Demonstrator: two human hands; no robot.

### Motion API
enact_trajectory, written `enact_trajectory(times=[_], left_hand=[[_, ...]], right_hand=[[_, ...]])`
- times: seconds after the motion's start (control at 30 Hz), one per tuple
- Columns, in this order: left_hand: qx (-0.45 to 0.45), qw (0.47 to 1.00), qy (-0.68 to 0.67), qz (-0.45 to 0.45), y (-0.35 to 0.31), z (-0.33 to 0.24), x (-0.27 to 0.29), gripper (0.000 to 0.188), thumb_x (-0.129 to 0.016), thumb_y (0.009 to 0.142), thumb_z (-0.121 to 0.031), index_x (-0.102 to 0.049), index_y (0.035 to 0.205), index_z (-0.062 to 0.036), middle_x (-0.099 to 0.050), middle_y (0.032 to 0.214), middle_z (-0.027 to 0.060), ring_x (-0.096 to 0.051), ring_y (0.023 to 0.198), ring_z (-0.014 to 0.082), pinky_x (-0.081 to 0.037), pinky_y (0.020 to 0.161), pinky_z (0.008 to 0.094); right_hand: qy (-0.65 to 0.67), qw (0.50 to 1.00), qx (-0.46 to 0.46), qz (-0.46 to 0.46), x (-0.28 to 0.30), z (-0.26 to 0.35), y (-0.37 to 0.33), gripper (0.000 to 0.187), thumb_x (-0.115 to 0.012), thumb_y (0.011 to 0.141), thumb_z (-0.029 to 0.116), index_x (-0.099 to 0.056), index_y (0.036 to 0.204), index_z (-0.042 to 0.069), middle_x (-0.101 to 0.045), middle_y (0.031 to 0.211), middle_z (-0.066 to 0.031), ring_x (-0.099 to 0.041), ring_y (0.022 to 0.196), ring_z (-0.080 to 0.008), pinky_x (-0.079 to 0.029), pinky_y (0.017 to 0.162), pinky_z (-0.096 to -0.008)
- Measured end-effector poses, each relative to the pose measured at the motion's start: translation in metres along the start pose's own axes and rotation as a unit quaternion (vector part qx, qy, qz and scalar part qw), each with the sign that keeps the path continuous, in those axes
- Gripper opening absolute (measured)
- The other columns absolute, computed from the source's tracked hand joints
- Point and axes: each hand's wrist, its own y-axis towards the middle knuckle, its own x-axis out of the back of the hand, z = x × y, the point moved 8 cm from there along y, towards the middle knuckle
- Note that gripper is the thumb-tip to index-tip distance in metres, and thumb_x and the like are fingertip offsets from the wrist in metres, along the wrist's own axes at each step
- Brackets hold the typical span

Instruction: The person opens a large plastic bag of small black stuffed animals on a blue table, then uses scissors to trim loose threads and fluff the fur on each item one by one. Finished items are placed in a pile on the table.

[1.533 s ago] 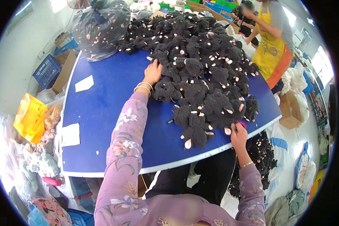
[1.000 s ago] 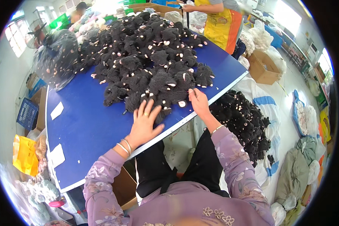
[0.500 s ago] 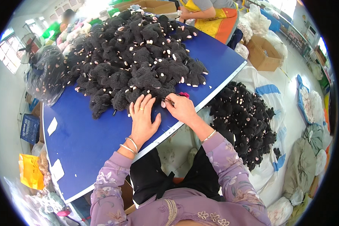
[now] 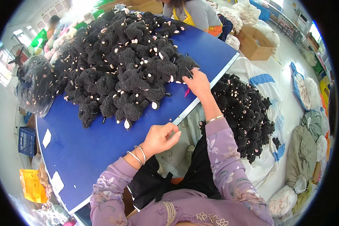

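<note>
A big heap of black plush toys (image 4: pixel 120 67) with small pale pink and white parts covers the far side of the blue table (image 4: pixel 86 150). At the heap's right edge is my right hand (image 4: pixel 199 86), its fingers closed on a small thin tool (image 4: pixel 189 71) whose kind is mostly hidden. A bright pink tie (image 4: pixel 187 91) hangs just below those fingers. My left hand (image 4: pixel 160 139) is curled shut over the table's near edge, apart from the toys, with nothing showing in it.
Another pile of black plush toys (image 4: pixel 245 116) lies on white sheeting at my right. A clear bag of toys (image 4: pixel 35 86) stands at the table's left. Across the table sits a person in a grey top (image 4: pixel 199 15). An open cardboard box (image 4: pixel 255 43) and stuffed sacks (image 4: pixel 301 154) are farther right.
My left hand has left the heap, drawn back toward me and curled up. My right hand has moved farther and to the right, along the heap. The person across has leaned in.
</note>
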Motion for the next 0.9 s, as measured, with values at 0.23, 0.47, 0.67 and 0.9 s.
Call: enact_trajectory(times=[0.23,0.47,0.67,0.9], left_hand=[[0.049,0.99,-0.108,-0.081,-0.001,0.007,0.015,0.007,-0.063,0.089,-0.007,-0.06,0.094,-0.0032,-0.048,0.057,0.0001,-0.045,0.049,0.0068,-0.038,0.047,0.0252],[0.058,0.99,-0.11,-0.07,0.003,0.004,0.013,0.005,-0.061,0.09,-0.005,-0.06,0.094,-0.0021,-0.051,0.063,0.0001,-0.047,0.054,0.0056,-0.04,0.049,0.0236],[0.08,0.986,-0.13,-0.074,0.004,0.009,0.011,0.007,-0.06,0.09,-0.003,-0.06,0.097,-0.0011,-0.054,0.067,-0.001,-0.048,0.056,0.0042,-0.041,0.051,0.0225],[0.095,0.954,-0.264,-0.106,0.007,0.026,0.013,0.038,-0.059,0.09,-0.002,-0.045,0.125,-0.0021,-0.058,0.1,0.0038,-0.055,0.081,0.0078,-0.046,0.066,0.0227]], right_hand=[[0.268,0.962,-0.042,-0.008,0.027,-0.015,-0.022,0.039,-0.056,0.091,0.033,-0.066,0.096,-0.004,-0.067,0.08,-0.0108,-0.062,0.079,-0.0243,-0.048,0.076,-0.0355],[0.29,0.95,-0.114,-0.035,0.006,-0.031,0.006,0.065,-0.06,0.087,0.049,-0.058,0.113,-0.011,-0.065,0.106,-0.0222,-0.062,0.101,-0.0286,-0.046,0.09,-0.0347],[0.158,0.984,-0.068,0.034,-0.01,-0.036,0.018,0.046,-0.064,0.083,0.032,-0.063,0.106,-0.008,-0.069,0.087,-0.0159,-0.067,0.078,-0.0259,-0.05,0.075,-0.036],[0.609,0.789,-0.042,-0.074,0.047,0.013,-0.04,0.005,-0.055,0.094,0.009,-0.055,0.091,0.005,-0.045,0.061,0.0037,-0.035,0.044,-0.0031,-0.024,0.04,-0.0218]])
